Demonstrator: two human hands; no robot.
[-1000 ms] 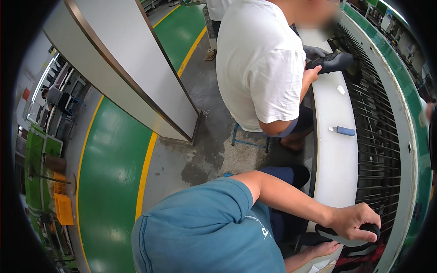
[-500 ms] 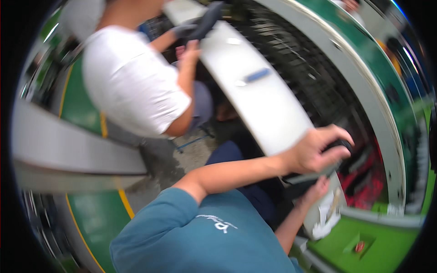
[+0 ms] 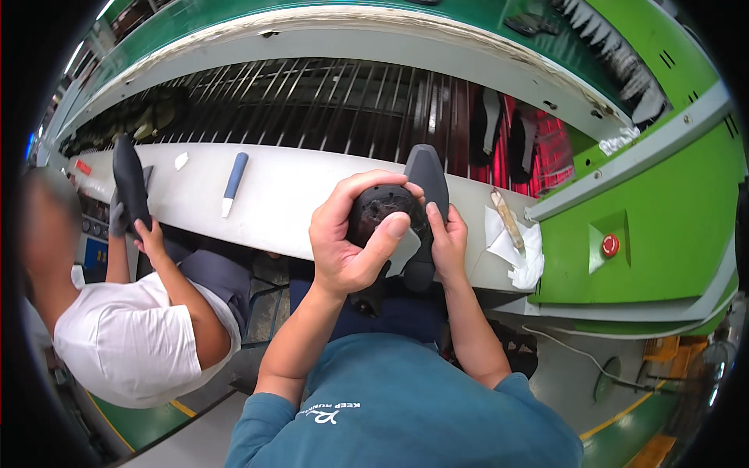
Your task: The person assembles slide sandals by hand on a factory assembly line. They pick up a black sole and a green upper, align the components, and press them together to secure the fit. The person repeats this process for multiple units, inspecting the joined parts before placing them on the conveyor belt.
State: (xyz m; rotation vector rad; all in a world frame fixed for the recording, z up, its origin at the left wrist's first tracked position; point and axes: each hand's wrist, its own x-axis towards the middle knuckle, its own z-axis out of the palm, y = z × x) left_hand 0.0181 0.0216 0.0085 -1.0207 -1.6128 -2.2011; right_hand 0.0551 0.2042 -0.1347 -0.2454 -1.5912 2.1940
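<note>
My left hand is wrapped round the rounded end of a black shoe upper, thumb on the near side and fingers over the top. Its outer end looks glossy and scuffed, and the rest is partly hidden by the hand. Right beside it, my right hand grips a dark grey shoe sole, standing on end with its broad tip up. The two pieces are close together; whether they touch is unclear. Both are held over the near edge of a white bench.
On the bench lie a blue-handled tool and a brownish stick-like tool on white cloth. Behind runs a conveyor of metal rods, with dark shoe parts under red light. A green machine stands right; a co-worker holds a dark sole at left.
The view has swung round, bringing the bench across in front of me. My hands now show plainly with the upper and sole side by side; before, they were blurred and at the right.
</note>
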